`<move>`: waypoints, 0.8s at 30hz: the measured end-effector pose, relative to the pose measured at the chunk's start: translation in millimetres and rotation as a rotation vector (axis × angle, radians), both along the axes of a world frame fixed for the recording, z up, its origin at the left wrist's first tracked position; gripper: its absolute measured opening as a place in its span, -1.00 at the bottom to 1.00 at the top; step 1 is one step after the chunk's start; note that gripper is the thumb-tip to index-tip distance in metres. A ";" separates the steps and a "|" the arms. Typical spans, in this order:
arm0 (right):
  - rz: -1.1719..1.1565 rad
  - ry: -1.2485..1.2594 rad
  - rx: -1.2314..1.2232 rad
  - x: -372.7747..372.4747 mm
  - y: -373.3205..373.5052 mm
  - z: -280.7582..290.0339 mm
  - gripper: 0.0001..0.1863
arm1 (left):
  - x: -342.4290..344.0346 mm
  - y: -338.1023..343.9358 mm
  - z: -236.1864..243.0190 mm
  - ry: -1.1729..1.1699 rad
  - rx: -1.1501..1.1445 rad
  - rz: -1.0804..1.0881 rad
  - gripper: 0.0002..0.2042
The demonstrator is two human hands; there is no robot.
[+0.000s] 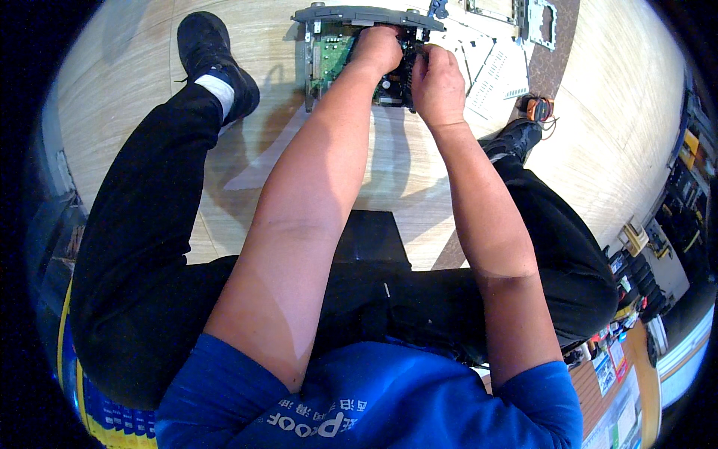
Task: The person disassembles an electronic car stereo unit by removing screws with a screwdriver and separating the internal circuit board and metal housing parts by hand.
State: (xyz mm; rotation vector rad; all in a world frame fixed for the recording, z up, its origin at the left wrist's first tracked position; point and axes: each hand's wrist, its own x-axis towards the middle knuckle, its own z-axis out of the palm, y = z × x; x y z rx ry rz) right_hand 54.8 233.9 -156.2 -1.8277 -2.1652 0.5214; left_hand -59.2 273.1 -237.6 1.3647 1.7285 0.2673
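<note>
An opened electronic device [321, 66] with a green circuit board and a dark front panel [359, 14] along its far side lies on the floor between my feet. My left hand [380, 49] reaches into its middle, fingers curled downward; their tips and whatever they grip are hidden. At the device's right edge, my right hand [440, 81] is closed, thumb and fingers pinched near a black part. What lies between those fingers is too small to make out.
White perforated metal plates [497, 71] and a metal frame [540, 22] lie right of the device. An orange-and-black object with a cord [537, 108] rests by my right shoe [516, 137]. My left shoe [217, 63] is at the left. Shelved goods [643, 284] line the far right.
</note>
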 end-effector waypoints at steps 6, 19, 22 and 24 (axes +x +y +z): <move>0.004 0.006 0.010 -0.2 0.8 0.6 -0.83 | 0.3 -3.6 -8.9 -0.004 0.097 0.029 -0.69; 0.000 -0.006 0.019 -0.9 -0.3 0.9 -0.84 | 1.6 -3.4 -5.7 -0.036 0.012 0.056 -0.65; 0.010 0.002 0.025 -1.9 -0.1 1.6 -0.83 | -0.7 -4.5 -12.0 0.000 0.116 0.029 -0.68; 0.015 0.001 0.027 -1.7 0.3 1.1 -0.83 | -0.6 -4.5 -14.2 -0.004 0.117 0.025 -0.68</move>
